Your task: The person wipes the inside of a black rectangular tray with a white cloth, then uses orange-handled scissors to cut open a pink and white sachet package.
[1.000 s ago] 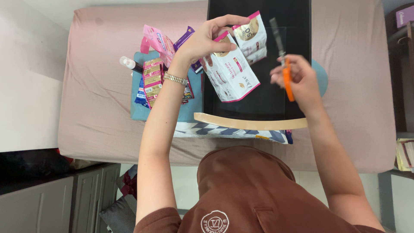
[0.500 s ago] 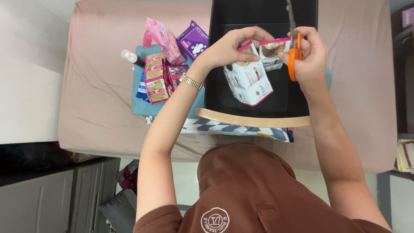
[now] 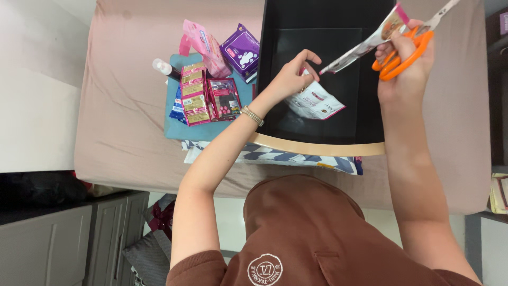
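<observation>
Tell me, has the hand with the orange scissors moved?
Yes. The right hand with the orange scissors went up and rightward, toward the far right corner of the black box.

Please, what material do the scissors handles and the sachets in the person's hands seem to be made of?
Scissors handles: probably plastic, a uniform bright orange and smooth; the blades look like pale metal. Sachet strip in the right hand and sachet at the left hand: likely thin glossy printed film or foil laminate, since it bends and creases; the exact kind is unclear.
</observation>
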